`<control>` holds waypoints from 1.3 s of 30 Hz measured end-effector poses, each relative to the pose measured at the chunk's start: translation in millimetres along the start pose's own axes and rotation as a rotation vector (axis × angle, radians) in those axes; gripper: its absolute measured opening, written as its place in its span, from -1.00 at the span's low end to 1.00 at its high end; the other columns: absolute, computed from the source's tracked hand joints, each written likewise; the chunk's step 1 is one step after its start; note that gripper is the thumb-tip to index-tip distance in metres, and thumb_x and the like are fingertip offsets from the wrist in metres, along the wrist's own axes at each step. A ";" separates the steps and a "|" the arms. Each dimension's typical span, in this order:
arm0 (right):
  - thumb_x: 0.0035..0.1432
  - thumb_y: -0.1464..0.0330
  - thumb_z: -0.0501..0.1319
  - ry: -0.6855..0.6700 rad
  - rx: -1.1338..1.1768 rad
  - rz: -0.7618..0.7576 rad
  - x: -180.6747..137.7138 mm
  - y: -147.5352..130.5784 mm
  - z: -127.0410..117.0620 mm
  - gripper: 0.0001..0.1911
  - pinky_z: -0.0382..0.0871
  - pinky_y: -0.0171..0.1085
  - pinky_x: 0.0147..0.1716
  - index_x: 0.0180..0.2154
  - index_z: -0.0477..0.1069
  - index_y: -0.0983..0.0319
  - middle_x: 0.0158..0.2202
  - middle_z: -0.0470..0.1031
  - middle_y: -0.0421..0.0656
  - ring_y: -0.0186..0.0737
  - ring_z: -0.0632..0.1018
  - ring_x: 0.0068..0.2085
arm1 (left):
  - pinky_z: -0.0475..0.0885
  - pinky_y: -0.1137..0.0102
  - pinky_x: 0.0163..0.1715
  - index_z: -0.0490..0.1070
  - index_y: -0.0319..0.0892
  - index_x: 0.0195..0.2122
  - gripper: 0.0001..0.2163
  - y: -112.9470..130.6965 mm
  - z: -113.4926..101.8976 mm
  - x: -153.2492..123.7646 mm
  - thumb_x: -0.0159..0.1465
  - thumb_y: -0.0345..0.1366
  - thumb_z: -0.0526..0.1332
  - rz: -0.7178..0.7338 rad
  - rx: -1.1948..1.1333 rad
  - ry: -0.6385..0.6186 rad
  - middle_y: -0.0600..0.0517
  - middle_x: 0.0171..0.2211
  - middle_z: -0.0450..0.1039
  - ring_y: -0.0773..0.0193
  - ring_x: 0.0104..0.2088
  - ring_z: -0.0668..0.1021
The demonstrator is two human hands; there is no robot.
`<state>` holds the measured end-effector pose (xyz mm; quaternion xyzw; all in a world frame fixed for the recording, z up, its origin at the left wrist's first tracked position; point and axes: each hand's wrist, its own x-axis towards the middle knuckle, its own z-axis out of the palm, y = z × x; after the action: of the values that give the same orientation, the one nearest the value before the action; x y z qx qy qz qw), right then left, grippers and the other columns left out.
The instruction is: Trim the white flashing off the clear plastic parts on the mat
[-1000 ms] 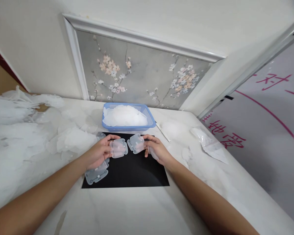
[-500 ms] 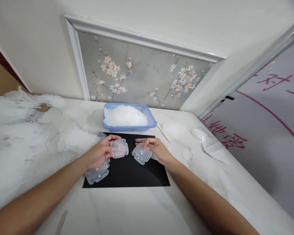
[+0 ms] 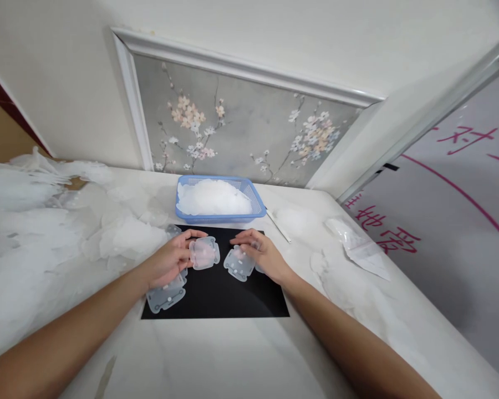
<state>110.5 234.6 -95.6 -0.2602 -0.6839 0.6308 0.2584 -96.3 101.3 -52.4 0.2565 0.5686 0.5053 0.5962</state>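
Between the thumb and fingers of my left hand (image 3: pixel 172 259) is a translucent, notched plastic piece (image 3: pixel 205 253), held above a black mat (image 3: pixel 228 296). My right hand (image 3: pixel 265 256) grips a similar translucent piece (image 3: pixel 238 264) with small white dots and slots; part of another clear piece shows beneath that palm. The two held pieces are apart, facing each other. Under and beside my left hand, several more translucent pieces (image 3: pixel 167 300) lie overlapping along the mat's left edge, partly hidden by the hand.
Behind the mat stands a blue basket (image 3: pixel 216 218) full of white translucent pieces. A thin white tool (image 3: pixel 278 225) lies to its right. Large heaps of translucent sheets (image 3: pixel 37 249) cover the table's left side. A clear plastic bag (image 3: pixel 357 249) rests at the right, near a whiteboard (image 3: pixel 453 221).
The fingers of my right hand have shifted over its piece, with the thumb now lying across its upper edge. My left hand keeps its piece in nearly the same place.
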 end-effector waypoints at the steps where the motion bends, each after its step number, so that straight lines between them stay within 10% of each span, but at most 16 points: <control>1: 0.17 0.23 0.20 -0.001 -0.060 -0.035 -1.2 -0.8 2.6 -0.78 0.39 -0.22 -0.29 -0.17 0.37 0.18 -0.19 0.59 -0.09 -0.20 0.55 -0.27 | 0.41 0.34 -0.19 0.34 -0.13 -0.05 -0.45 -0.6 -0.7 0.3 -0.14 -0.53 0.13 0.003 0.001 -0.015 0.03 -0.23 0.48 0.22 -0.21 0.53; 8: 0.18 0.26 0.18 0.049 -0.405 -0.175 -9.1 -4.6 22.1 -0.80 0.28 -0.30 -0.44 -0.14 0.38 0.17 -0.47 0.34 -0.27 -0.32 0.40 -0.46 | 0.42 0.37 -0.18 0.33 -0.12 -0.05 -0.40 -4.5 -4.7 2.8 -0.20 -0.54 0.06 0.042 0.031 -0.088 0.04 -0.24 0.49 0.26 -0.23 0.52; 17: 0.15 0.55 0.05 -0.124 -0.541 -0.268 -13.3 -4.7 23.9 -0.47 0.38 -0.29 -0.31 0.13 0.26 0.05 -0.09 0.56 -0.23 -0.32 0.49 -0.37 | 0.41 0.36 -0.17 0.32 -0.10 -0.03 -0.35 -3.2 -4.5 -0.3 -0.24 -0.55 0.04 0.035 0.046 -0.114 0.05 -0.22 0.49 0.24 -0.19 0.52; 28: 0.18 0.53 0.14 -0.088 -0.473 -0.346 -12.9 -3.5 26.4 -0.67 0.45 -0.24 -0.11 -0.11 0.53 0.08 -0.15 0.56 -0.19 -0.22 0.57 -0.13 | 0.38 0.24 -0.03 0.27 -0.11 0.02 -0.36 -1.8 -3.8 -1.7 -0.18 -0.53 0.07 0.059 0.089 -0.152 -0.02 -0.08 0.46 0.18 -0.10 0.53; 39: 0.20 0.36 0.24 -0.056 -0.434 -0.325 -6.1 1.4 23.1 -0.86 0.48 -0.16 -0.19 -0.36 0.58 0.11 -0.27 0.50 -0.14 -0.18 0.56 -0.24 | 0.35 0.18 0.03 0.34 -0.02 0.09 -0.52 25.8 -25.0 -19.0 0.11 -0.45 0.14 0.205 0.950 -0.128 -0.05 0.00 0.44 0.07 0.04 0.46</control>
<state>99.2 213.7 -98.7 -0.1787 -0.8428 0.4264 0.2755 -124.7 86.8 -27.3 0.5853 0.6703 0.2295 0.3943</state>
